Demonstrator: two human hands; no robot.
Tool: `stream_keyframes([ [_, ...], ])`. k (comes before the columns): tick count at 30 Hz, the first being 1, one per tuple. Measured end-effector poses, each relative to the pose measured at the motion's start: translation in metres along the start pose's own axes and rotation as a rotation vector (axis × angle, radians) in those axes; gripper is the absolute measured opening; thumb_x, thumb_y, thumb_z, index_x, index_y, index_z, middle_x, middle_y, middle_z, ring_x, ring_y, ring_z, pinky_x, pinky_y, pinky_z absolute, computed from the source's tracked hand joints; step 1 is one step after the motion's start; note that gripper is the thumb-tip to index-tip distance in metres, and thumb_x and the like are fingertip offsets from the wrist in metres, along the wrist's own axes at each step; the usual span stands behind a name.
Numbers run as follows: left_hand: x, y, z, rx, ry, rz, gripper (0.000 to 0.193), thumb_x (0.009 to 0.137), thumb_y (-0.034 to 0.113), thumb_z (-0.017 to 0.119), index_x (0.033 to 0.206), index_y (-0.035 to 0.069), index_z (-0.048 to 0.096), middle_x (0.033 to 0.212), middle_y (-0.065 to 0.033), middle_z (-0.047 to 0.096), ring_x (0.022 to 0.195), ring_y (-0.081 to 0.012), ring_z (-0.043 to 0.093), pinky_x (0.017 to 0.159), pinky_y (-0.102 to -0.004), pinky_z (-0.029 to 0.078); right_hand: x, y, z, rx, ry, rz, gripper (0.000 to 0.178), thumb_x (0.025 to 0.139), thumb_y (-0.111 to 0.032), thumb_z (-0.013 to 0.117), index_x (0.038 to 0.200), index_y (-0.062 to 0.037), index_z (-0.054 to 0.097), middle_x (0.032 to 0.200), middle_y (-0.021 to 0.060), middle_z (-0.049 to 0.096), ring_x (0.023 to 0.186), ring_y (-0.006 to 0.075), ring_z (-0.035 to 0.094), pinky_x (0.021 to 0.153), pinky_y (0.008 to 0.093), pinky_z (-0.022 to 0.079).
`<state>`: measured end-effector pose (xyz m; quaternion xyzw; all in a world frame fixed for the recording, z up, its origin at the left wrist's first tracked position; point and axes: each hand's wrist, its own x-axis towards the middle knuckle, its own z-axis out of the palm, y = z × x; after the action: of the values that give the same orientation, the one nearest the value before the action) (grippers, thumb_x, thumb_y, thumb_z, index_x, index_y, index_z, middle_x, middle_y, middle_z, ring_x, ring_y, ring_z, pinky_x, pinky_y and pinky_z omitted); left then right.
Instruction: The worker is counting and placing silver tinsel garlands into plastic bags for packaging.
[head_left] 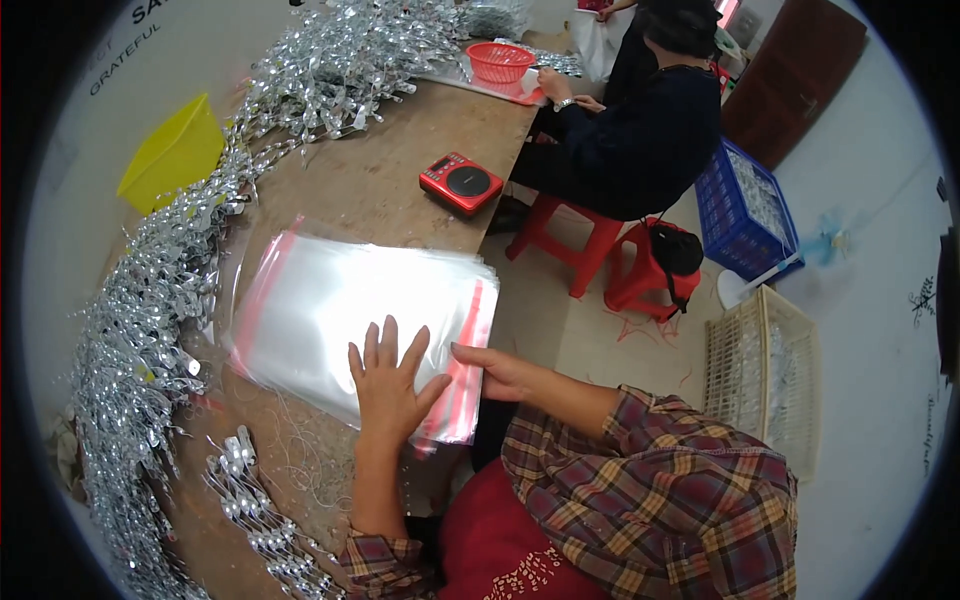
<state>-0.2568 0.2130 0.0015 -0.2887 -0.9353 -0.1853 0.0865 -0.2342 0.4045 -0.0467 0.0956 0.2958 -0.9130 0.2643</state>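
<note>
A stack of clear plastic bags (325, 290) with pinkish-red strips along two ends lies on the brown worktable, its near right corner reaching past the table edge. My left hand (391, 385) rests on the front of the stack, palm down with fingers spread. At the right edge, my right hand (505, 373) grips the bags, thumb on top; its other fingers are mostly hidden. Left of the bags, a long heap of shiny silver strands (150, 300) runs along the table. A smaller bundle of silver strands (255, 495) lies nearer me.
Beyond the bags sits a red device with a round black speaker (462, 182). A yellow container (175, 155) and a red basket (500, 62) are farther off. A seated person (640, 140) works at the far right. Red stools (570, 235) and crates (762, 380) stand on the floor.
</note>
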Motion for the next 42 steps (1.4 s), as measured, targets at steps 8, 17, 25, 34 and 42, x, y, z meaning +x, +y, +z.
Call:
stream_keyframes([
  [8,0.002,0.004,-0.005,-0.013,-0.062,-0.018,0.066,0.076,0.054,0.063,0.133,0.021,0.051,0.145,-0.0237,0.032,0.135,-0.0422,0.026,0.108,-0.0610,0.013,-0.002,-0.001,-0.003,-0.042,-0.029,0.034,0.041,0.093,-0.022,0.059,0.127,-0.0047,0.048,0.121,0.0078,0.057,0.109,0.0197,0.057,0.098,0.0397,0.046],
  [17,0.011,0.003,-0.006,0.037,-0.184,-0.008,0.071,0.076,0.060,0.061,0.134,0.021,0.049,0.143,-0.0233,0.034,0.135,-0.0421,0.025,0.105,-0.0628,0.017,0.005,0.004,-0.010,-0.074,-0.001,0.043,0.039,0.092,-0.023,0.061,0.123,-0.0022,0.051,0.114,0.0082,0.061,0.103,0.0168,0.060,0.091,0.0346,0.050],
  [25,0.010,-0.010,0.000,0.031,-0.151,0.047,0.072,0.070,0.058,0.068,0.132,0.024,0.051,0.140,-0.0211,0.039,0.131,-0.0407,0.031,0.103,-0.0593,0.023,0.013,0.015,-0.012,-0.128,0.047,-0.038,0.036,0.089,-0.026,0.065,0.116,-0.0033,0.058,0.105,0.0055,0.064,0.093,0.0143,0.062,0.083,0.0323,0.052],
  [34,-0.009,0.025,-0.014,-0.008,0.048,0.091,0.064,0.075,0.035,0.072,0.132,0.013,0.051,0.134,-0.0210,0.046,0.124,-0.0409,0.041,0.100,-0.0526,0.032,0.021,0.019,-0.015,-0.206,0.077,-0.082,0.036,0.087,-0.026,0.066,0.113,-0.0026,0.060,0.103,0.0039,0.064,0.090,0.0134,0.062,0.081,0.0305,0.050],
  [42,-0.110,0.124,-0.028,-0.885,-0.420,0.126,0.041,0.081,0.011,0.067,0.119,-0.001,0.059,0.111,-0.0141,0.065,0.100,-0.0217,0.062,0.087,-0.0332,0.048,0.014,0.013,-0.005,-0.562,0.238,-0.161,0.036,0.083,-0.033,0.068,0.098,-0.0005,0.067,0.089,0.0049,0.065,0.077,0.0104,0.059,0.065,0.0261,0.045],
])
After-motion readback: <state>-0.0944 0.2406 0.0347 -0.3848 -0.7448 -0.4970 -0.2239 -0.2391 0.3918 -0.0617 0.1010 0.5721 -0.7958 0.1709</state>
